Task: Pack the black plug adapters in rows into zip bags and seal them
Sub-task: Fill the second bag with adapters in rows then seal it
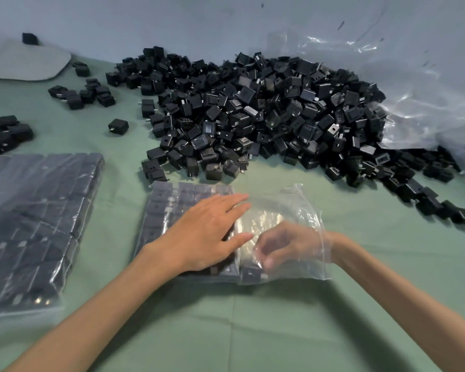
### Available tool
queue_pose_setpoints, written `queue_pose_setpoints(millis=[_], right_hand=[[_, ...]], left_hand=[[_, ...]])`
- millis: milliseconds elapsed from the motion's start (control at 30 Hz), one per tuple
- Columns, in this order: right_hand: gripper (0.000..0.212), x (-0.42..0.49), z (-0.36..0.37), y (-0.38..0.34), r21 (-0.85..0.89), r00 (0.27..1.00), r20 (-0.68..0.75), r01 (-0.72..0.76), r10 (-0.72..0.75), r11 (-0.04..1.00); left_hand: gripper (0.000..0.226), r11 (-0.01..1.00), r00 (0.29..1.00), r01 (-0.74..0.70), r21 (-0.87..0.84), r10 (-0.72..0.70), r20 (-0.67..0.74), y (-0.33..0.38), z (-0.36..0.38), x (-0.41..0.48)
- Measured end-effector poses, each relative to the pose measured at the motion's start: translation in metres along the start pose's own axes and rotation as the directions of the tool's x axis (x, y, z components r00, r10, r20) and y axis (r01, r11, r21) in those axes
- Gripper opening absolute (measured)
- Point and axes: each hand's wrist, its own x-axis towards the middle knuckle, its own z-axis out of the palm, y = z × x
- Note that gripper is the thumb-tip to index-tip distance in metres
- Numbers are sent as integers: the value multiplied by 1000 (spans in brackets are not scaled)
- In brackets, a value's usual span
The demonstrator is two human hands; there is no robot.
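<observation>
The left hand's fingers [234, 204] lie straight and slightly spread, flat on top of the zip bag [293, 208], pressing on the rows of adapters [169, 208] inside it. The left hand [207, 232] grips nothing. The right hand [287, 245] is inside the bag's open end, seen through the plastic; its fingers [266, 260] are curled just above one adapter [251, 273] at the bag's near edge, but I cannot tell whether they grip it. Beyond both hands, the loose pile [266, 114] spreads across the green cloth [253, 331]. Left of the left hand lies a filled bag [32, 226]. Past the pile, on the right, crumpled clear plastic [414, 103] rests against the wall.
</observation>
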Motion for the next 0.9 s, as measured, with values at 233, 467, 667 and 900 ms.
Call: queue_pose_setpoints(millis=[233,467,667,900], right_hand=[[82,-23,-17,13,528,989,145,-109,37,842],[111,-34,-16,16,666,970,188,-9,-156,746],[66,-47,9,23,290,986,-102,153,-128,945],[36,-19,49,14,-84,859,-474,178,-196,980]], left_hand=[[88,996,991,-86,35,82,101,18,17,-16],[95,985,992,-101,138,88,96,19,27,-15],[102,984,992,-111,138,102,72,18,30,-16],[112,981,991,-131,140,125,53,16,29,-17]])
